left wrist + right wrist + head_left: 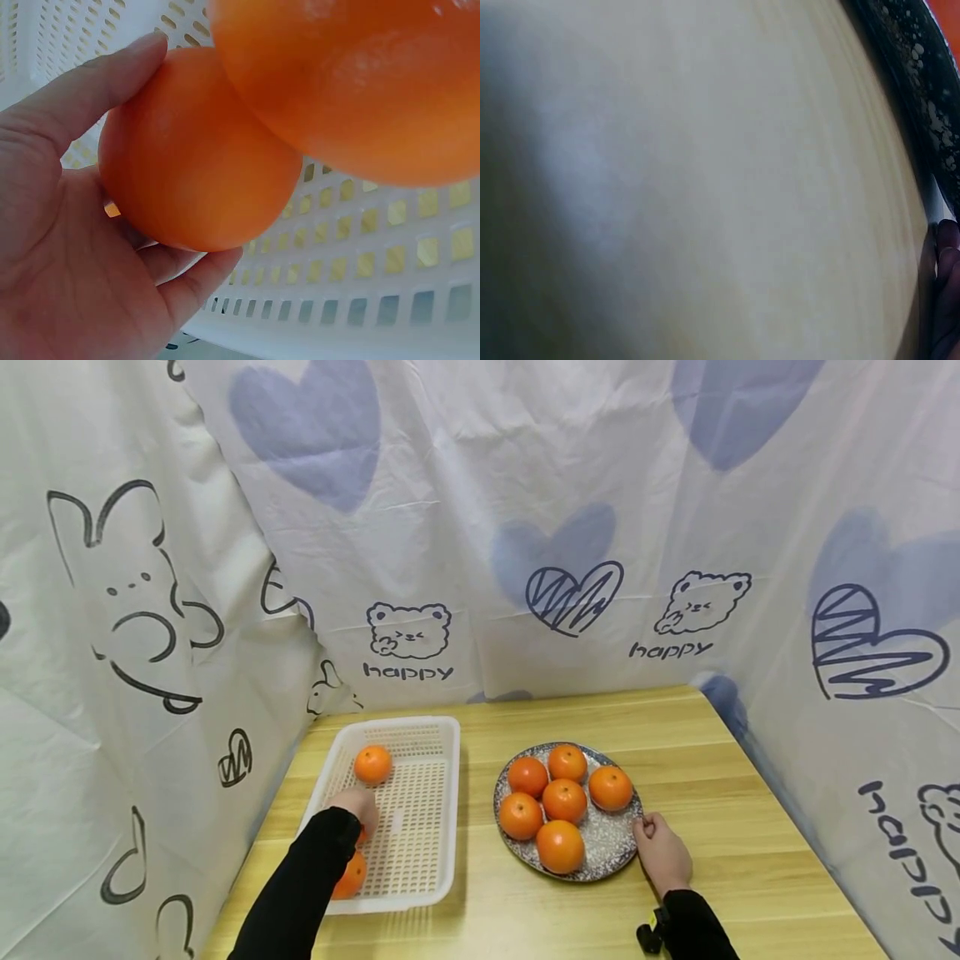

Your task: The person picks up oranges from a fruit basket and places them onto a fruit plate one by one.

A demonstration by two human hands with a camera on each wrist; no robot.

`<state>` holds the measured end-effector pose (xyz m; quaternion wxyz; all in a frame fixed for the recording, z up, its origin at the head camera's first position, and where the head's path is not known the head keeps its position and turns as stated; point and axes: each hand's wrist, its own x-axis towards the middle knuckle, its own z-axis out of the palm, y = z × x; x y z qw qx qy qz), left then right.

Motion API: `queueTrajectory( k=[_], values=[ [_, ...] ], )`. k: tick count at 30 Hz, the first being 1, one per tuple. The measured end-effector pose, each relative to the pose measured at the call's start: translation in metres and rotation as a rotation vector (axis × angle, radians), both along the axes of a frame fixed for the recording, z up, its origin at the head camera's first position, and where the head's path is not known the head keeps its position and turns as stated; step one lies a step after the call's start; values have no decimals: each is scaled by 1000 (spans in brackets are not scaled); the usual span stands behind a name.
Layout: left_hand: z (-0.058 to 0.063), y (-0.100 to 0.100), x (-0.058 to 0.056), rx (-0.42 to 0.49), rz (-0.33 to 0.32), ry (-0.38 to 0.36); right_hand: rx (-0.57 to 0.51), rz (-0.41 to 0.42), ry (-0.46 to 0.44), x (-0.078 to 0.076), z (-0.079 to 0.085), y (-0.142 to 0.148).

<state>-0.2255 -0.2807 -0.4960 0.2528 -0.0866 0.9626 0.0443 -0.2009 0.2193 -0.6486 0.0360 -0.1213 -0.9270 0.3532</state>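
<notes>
My left hand (358, 806) reaches into the white plastic basket (453, 810) and grips an orange (199, 157). In the left wrist view the thumb lies over its upper side and the fingers curl beneath. In the head view this orange is mostly hidden by the hand. A closer orange (367, 90) overlaps it in the wrist view. My right hand (666, 853) holds the right rim of a speckled round plate (611, 839), with thumb and forefinger at the edge. Several oranges (564, 800) sit on that plate, mostly toward its left. In the right wrist view, fingertips (948, 236) show close under the dark rim.
Another orange (372, 765) lies at the back of the basket, and one more (350, 877) near its front left. Both containers stand on a wood-grain table (697, 760). A printed white cloth (480, 527) hangs behind and along both sides.
</notes>
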Motion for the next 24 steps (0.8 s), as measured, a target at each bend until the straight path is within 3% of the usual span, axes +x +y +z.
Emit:
queueTrajectory(
  k=[10, 15, 18, 24],
  values=[
    [-6, -3, -5, 24, 36, -7, 1, -6, 3, 0, 0, 0],
    [-4, -2, -6, -8, 1, -16, -2, -5, 4, 0, 0, -1],
    [-1, 1, -7, -9, -11, -27, -3, -6, 9, 0, 2, -1],
    [10, 16, -14, 70, -17, -46, -11, -5, 13, 1, 4, -1]
  ],
)
